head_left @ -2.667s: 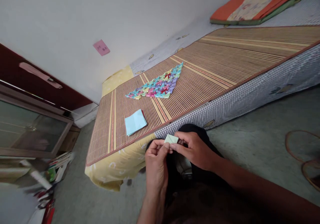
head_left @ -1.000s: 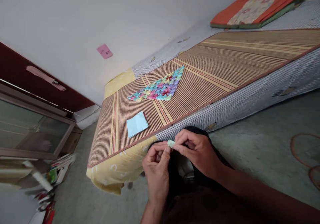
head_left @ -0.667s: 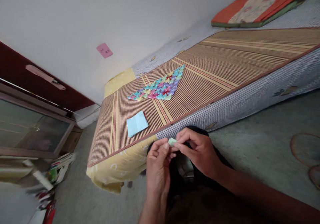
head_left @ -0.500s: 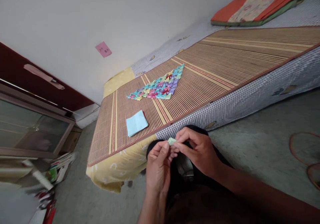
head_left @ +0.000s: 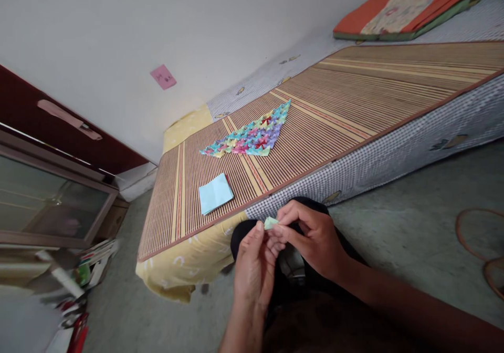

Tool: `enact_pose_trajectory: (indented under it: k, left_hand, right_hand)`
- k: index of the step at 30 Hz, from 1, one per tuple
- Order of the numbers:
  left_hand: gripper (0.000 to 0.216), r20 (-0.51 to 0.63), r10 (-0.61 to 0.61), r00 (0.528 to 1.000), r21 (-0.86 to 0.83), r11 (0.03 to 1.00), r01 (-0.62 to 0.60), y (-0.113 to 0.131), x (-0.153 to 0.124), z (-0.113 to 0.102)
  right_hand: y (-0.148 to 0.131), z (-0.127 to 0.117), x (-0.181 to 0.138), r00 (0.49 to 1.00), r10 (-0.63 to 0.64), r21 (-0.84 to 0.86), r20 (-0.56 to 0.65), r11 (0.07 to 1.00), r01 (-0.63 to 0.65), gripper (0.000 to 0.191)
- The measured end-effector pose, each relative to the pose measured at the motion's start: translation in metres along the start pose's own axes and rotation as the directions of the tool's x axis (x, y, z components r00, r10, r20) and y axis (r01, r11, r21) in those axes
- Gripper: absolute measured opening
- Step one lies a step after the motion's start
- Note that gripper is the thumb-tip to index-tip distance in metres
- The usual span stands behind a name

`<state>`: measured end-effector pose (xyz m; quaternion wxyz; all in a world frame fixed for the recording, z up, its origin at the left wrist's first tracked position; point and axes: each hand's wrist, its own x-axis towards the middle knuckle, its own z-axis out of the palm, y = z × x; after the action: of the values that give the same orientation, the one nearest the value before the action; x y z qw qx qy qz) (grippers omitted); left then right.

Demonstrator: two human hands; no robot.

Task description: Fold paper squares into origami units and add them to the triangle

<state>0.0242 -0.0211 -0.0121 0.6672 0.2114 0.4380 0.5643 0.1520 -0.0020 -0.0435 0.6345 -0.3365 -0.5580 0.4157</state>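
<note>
The right hand (head_left: pixel 315 237) pinches the paper (head_left: pixel 270 222) (small, folded, pale green) between thumb and finger, near the mat (head_left: pixel 315 132). The left hand (head_left: pixel 255 261), half curled, is just beside it; whether it grips the paper too, I cannot tell.
</note>
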Motion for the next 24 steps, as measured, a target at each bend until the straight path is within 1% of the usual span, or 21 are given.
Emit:
enact_pose_trajectory:
  k: [1, 3, 5, 7, 9, 11, 14, 16, 19, 22, 24]
  left_hand:
    - [0.03, 0.002, -0.001, 1.0, 0.009, 1.0, 0.0, 0.0, 0.0, 0.0]
    - [0.03, 0.003, 0.038, 0.999, 0.047, 0.998, -0.039, -0.002, 0.001, -0.001]
    - [0.031, 0.005, 0.109, 0.994, 0.096, 0.989, -0.109, -0.005, 0.003, -0.004]
    - [0.033, 0.002, 0.206, 0.978, 0.162, 0.966, -0.204, -0.009, 0.003, -0.006]
    - [0.036, -0.012, 0.31, 0.951, 0.259, 0.919, -0.296, -0.012, 0.003, -0.007]
    - [0.037, -0.03, 0.407, 0.913, 0.378, 0.85, -0.367, -0.014, 0.001, -0.008]
    - [0.035, -0.013, 0.5, 0.866, 0.502, 0.752, -0.426, -0.014, -0.003, -0.007]
    - [0.03, 0.018, 0.496, 0.868, 0.53, 0.731, -0.429, -0.013, -0.004, -0.007]
    - [0.024, 0.048, 0.444, 0.895, 0.511, 0.759, -0.404, -0.011, -0.002, -0.01]
    - [0.023, 0.057, 0.405, 0.912, 0.459, 0.801, -0.385, -0.01, 0.0, -0.013]
    - [0.023, 0.06, 0.393, 0.918, 0.441, 0.814, -0.377, -0.009, 0.001, -0.015]
  right_hand:
    - [0.0, 0.0, 0.0, 1.0, -0.012, -0.002, -0.003, 1.0, 0.012, 0.015]
    - [0.0, 0.001, 0.0, 0.999, -0.034, -0.01, -0.011, 0.999, 0.034, 0.015]
    - [0.0, 0.002, 0.0, 0.999, -0.041, -0.018, -0.01, 0.999, 0.041, 0.015]
    - [-0.001, 0.004, 0.001, 0.999, -0.032, -0.015, -0.001, 0.999, 0.032, 0.014]
    - [-0.002, 0.006, 0.002, 1.0, -0.005, 0.004, 0.01, 1.0, 0.005, 0.015]
    - [-0.003, 0.007, 0.003, 0.999, 0.031, 0.033, 0.018, 0.999, -0.032, 0.016]
    - [-0.003, 0.008, 0.003, 0.998, 0.06, 0.068, 0.016, 0.996, -0.061, 0.016]
    - [-0.002, 0.008, 0.003, 0.998, 0.063, 0.065, 0.008, 0.996, -0.063, 0.016]
    - [-0.002, 0.007, 0.002, 0.997, 0.083, 0.036, 0.01, 0.996, -0.083, 0.016]
    - [-0.004, 0.004, 0.003, 0.985, 0.167, 0.059, 0.032, 0.984, -0.169, 0.012]
    - [-0.005, 0.001, 0.005, 0.967, 0.233, 0.088, 0.099, 0.966, -0.242, 0.011]
